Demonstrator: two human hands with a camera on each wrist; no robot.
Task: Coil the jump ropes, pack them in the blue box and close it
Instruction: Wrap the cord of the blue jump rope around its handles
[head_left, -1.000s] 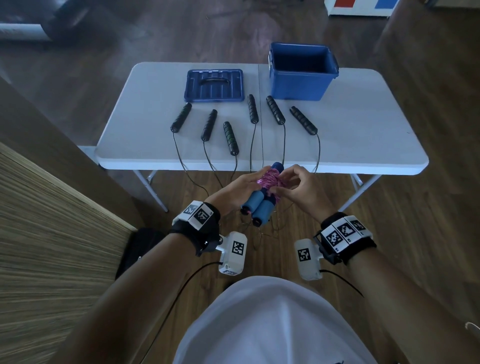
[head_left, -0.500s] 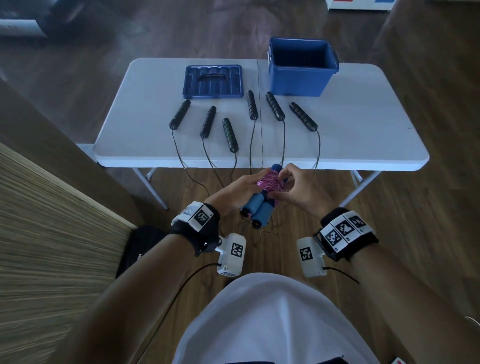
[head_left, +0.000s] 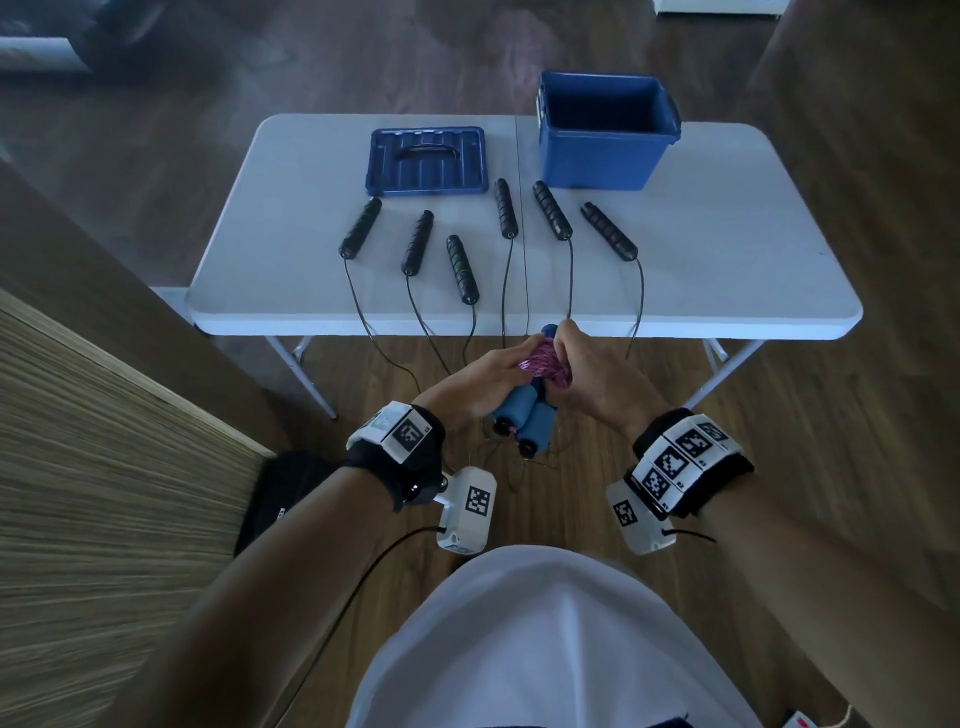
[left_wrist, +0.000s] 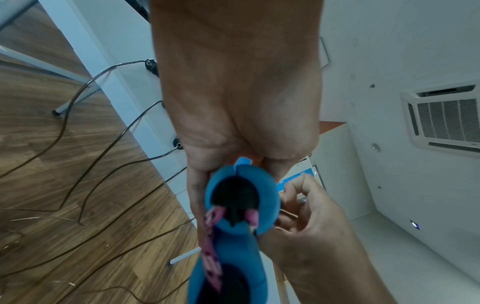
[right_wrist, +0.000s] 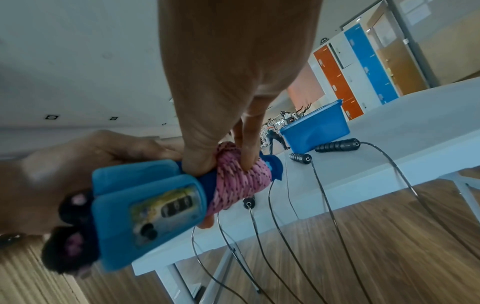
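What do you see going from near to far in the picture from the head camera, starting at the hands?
Blue-handled jump rope held in both hands → front edge of the white table → six black rope handles → blue lid → open blue box.

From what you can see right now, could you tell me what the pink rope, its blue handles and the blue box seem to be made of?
Pink rope: braided fabric cord, matte, dark-flecked weave.
Blue handles: likely soft foam sleeves, matte, thick walls around dark ends.
Blue box: moulded plastic, smooth, slight sheen, rolled rim.

black handles and cords lie between table edge and open blue box.
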